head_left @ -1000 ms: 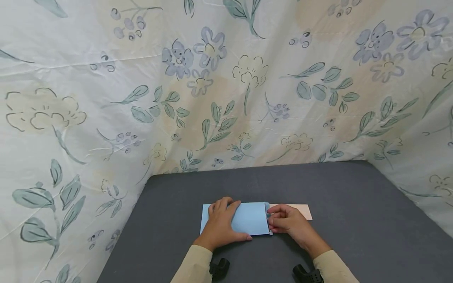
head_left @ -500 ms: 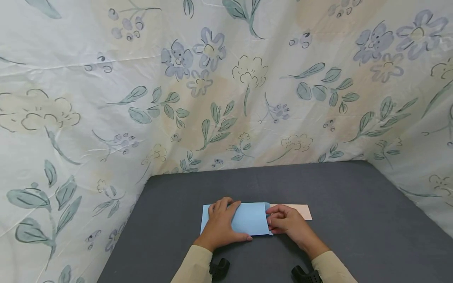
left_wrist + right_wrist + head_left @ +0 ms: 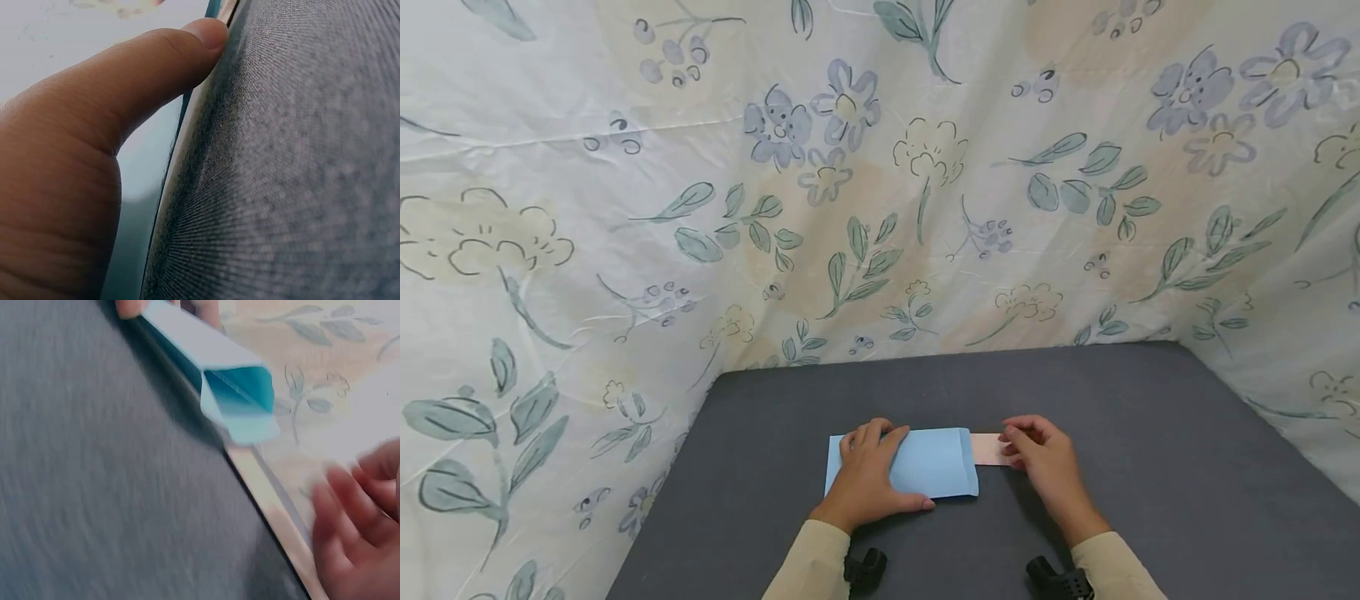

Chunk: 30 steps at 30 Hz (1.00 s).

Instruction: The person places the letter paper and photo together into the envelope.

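Note:
A light blue paper bag (image 3: 931, 463) lies flat, its mouth towards the right. In the right wrist view, the bag's mouth (image 3: 240, 394) gapes, with a flap at its lower lip. My left hand (image 3: 872, 475) rests across the bag, fingers at the far edge and thumb along the near one. The left wrist view shows the thumb (image 3: 169, 59) lying over that edge. To the right of the mouth, my right hand (image 3: 1047, 467) hovers with loosely bent fingers holding nothing, blurred in its wrist view. Beneath it a flat peach strip (image 3: 988, 448) sticks out from under the bag.
The dark grey tabletop (image 3: 760, 467) surrounds the bag. A floral curtain (image 3: 925, 208) hangs behind the table and along both sides. Black wrist cameras (image 3: 867, 570) sit below the hands.
My right hand has drawn back from the bag's mouth, rightward over the peach strip. From above, the bag's right end now shows whole. My left hand stays put.

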Motion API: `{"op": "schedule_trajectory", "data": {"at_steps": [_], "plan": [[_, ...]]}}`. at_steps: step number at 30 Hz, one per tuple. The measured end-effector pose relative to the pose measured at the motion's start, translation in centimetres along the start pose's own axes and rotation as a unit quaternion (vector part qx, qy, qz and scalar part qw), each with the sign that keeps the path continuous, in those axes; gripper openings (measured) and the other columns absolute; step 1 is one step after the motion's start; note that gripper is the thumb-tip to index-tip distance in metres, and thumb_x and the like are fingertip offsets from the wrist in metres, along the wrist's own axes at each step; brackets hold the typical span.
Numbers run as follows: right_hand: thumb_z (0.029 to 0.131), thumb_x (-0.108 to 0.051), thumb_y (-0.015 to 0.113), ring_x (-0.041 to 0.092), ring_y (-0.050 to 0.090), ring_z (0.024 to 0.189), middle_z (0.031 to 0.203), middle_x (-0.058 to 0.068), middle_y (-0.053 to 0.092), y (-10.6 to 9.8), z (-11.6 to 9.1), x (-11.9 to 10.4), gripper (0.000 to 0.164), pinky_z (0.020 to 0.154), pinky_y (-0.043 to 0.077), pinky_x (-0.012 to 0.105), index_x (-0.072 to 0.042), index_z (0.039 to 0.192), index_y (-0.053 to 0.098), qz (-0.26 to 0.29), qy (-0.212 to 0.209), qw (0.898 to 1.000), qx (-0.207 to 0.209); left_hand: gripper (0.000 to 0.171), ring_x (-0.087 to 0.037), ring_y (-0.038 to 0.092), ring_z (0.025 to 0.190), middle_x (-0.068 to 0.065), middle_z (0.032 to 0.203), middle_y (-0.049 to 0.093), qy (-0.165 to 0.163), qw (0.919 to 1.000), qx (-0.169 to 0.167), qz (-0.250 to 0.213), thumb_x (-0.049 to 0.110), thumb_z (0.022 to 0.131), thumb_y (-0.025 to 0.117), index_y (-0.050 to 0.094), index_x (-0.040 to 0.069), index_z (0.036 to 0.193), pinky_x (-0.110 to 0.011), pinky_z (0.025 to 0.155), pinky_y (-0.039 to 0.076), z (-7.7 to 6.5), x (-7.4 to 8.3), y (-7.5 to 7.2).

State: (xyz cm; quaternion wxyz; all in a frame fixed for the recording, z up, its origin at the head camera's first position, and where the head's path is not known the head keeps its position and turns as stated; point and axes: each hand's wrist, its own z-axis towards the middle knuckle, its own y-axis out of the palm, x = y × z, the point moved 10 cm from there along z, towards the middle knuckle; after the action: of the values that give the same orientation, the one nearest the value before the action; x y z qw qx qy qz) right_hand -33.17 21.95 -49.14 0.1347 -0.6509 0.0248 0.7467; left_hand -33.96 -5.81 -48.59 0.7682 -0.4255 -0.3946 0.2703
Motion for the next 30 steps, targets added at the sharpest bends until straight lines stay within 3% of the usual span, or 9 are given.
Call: {"op": "schedule_trajectory", "data": {"at_steps": [3,5,7,10,13,17,23,30], "plan": [[0.111,-0.012,0.066,0.023,0.064,0.090,0.107,0.017,0.072,-2.5,0.2,-0.6,0.020,0.069,0.052,0.021,0.003,0.121,0.073,-0.070,-0.040,0.993,0.090,0.112,-0.030,0.044,0.137,-0.007,0.147,0.050,0.000,1.0000,0.001,-0.003,0.081,0.073,0.086,0.059,0.014,0.158,-0.064,0.114,0.023,0.0,-0.1,-0.1],[0.110,-0.013,0.066,0.023,0.060,0.093,0.108,0.018,0.071,-3.9,0.2,-0.6,0.020,0.069,0.048,0.019,0.003,0.120,0.074,-0.104,-0.041,0.984,0.136,0.112,-0.030,0.045,0.136,-0.007,0.146,0.050,-0.001,1.0000,0.002,-0.003,0.081,0.073,0.087,0.059,0.013,0.158,-0.064,0.114,0.024,0.0,-0.1,-0.1],[0.110,-0.014,0.065,0.026,0.059,0.097,0.110,0.020,0.069,-5.1,0.3,-0.2,0.022,0.073,0.046,0.022,0.004,0.121,0.073,-0.118,-0.026,0.979,0.165,0.112,-0.029,0.045,0.136,-0.007,0.146,0.051,-0.003,1.0000,0.001,-0.002,0.080,0.073,0.087,0.059,0.013,0.158,-0.064,0.114,0.024,0.0,-0.1,-0.1],[0.111,-0.019,0.063,0.034,0.060,0.103,0.114,0.024,0.067,-6.5,0.3,0.4,0.029,0.080,0.047,0.035,0.006,0.124,0.069,-0.144,0.003,0.972,0.185,0.111,-0.029,0.045,0.136,-0.007,0.145,0.051,-0.006,1.0000,0.001,-0.001,0.080,0.073,0.088,0.060,0.013,0.158,-0.064,0.114,0.024,0.0,-0.2,-0.1],[0.112,-0.028,0.060,0.043,0.060,0.107,0.118,0.028,0.065,-7.4,0.3,0.7,0.039,0.084,0.048,0.052,0.008,0.127,0.066,-0.176,0.025,0.966,0.189,0.111,-0.029,0.046,0.135,-0.007,0.144,0.052,-0.006,1.0000,0.003,0.001,0.079,0.073,0.088,0.060,0.013,0.157,-0.064,0.114,0.024,0.0,-0.2,-0.2],[0.113,-0.037,0.057,0.049,0.061,0.108,0.121,0.031,0.064,-8.1,0.3,0.9,0.049,0.083,0.049,0.062,0.009,0.129,0.065,-0.215,0.044,0.957,0.187,0.110,-0.030,0.045,0.134,-0.007,0.144,0.052,-0.010,0.9999,0.007,0.004,0.078,0.073,0.088,0.060,0.013,0.157,-0.065,0.114,0.024,0.1,-0.3,-0.3],[0.113,-0.042,0.057,0.048,0.064,0.102,0.116,0.031,0.069,-7.8,0.4,0.8,0.054,0.079,0.050,0.062,0.010,0.125,0.069,-0.258,0.053,0.951,0.160,0.109,-0.030,0.045,0.136,-0.008,0.145,0.052,-0.019,0.9998,0.004,0.009,0.077,0.073,0.089,0.061,0.013,0.157,-0.065,0.114,0.024,0.1,-0.4,-0.3],[0.110,-0.036,0.064,0.043,0.066,0.094,0.107,0.026,0.073,-7.0,0.5,0.4,0.046,0.073,0.050,0.053,0.008,0.118,0.074,-0.269,0.034,0.952,0.144,0.110,-0.030,0.044,0.136,-0.007,0.144,0.052,-0.027,0.9995,-0.006,0.013,0.078,0.073,0.088,0.060,0.012,0.157,-0.064,0.115,0.024,0.1,-0.7,0.0]]}}
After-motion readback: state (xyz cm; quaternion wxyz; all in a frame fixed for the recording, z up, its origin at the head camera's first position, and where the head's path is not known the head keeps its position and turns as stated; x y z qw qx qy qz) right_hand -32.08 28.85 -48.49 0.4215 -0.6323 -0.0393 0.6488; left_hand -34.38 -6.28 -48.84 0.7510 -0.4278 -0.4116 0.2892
